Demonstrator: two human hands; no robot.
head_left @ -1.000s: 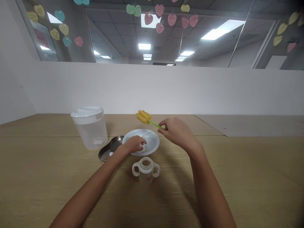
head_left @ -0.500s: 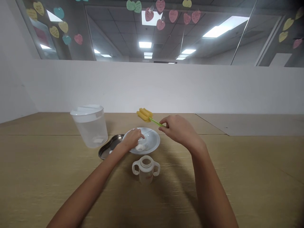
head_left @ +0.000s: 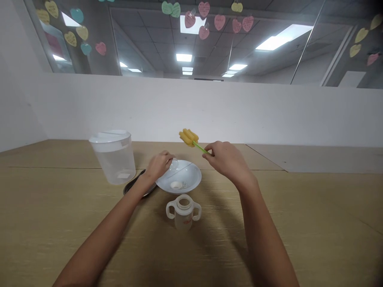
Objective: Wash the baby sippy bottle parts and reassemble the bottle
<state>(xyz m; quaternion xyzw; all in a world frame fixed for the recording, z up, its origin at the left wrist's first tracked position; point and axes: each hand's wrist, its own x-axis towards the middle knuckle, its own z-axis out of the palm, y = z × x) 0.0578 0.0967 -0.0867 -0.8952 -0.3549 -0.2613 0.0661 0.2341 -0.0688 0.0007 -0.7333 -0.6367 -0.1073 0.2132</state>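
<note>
My right hand is closed around the green handle of a bottle brush, whose yellow sponge head points up and left above the bowl. My left hand is pinched on a small clear piece, perhaps a transparent cap, over the left rim of a white bowl. Inside the bowl lie a white ring-like part and a small clear bit beside it. Nearer to me stands an upright baby bottle with two side handles and an open top, touched by neither hand.
At the left stands a translucent bucket with a white lid. A metal kidney-shaped tray lies between it and the bowl, partly hidden by my left forearm. Behind the wooden table rises a white wall with glass above.
My left hand has risen from inside the bowl and moved left, bringing the clear piece up. My right hand has lifted the brush slightly up and right.
</note>
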